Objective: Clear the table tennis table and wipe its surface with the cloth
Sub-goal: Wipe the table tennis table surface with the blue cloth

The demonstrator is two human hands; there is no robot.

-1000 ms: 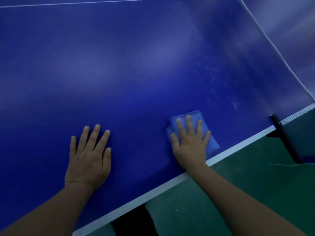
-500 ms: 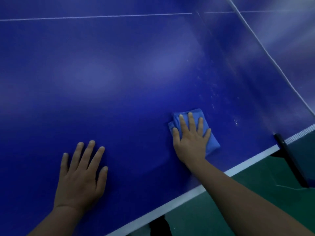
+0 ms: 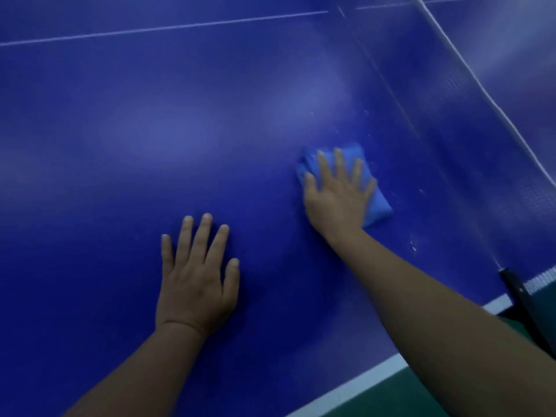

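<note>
A blue table tennis table (image 3: 120, 121) fills nearly everything you see, its surface dim and glossy with pale patches of reflected light. Nearest you, the white edge line (image 3: 358, 383) runs along the table's side at the lower right, with green floor (image 3: 388, 401) beyond it.

Your left hand (image 3: 197, 281) lies flat on the bare tabletop, palm down, fingers straight and slightly spread, holding nothing. It sits closer to you than the other hand and well apart from the cloth.

Your right hand (image 3: 338, 194) reaches further in. It presses palm down on a folded blue cloth (image 3: 379, 206), fingers straight and fanned across the top of it. The cloth lies flat on the table, showing past your fingertips and along the outer side of the hand. Small white specks (image 3: 413, 245) dot the surface just right of the cloth and a little beyond it.

At the right edge, a black net post (image 3: 520, 293) clamps to the table's side. From it the net (image 3: 469, 67) runs away diagonally toward the top, with its white top cord standing out. Farther off, a thin white centre line (image 3: 156, 28) crosses the table near the top of the view.
</note>
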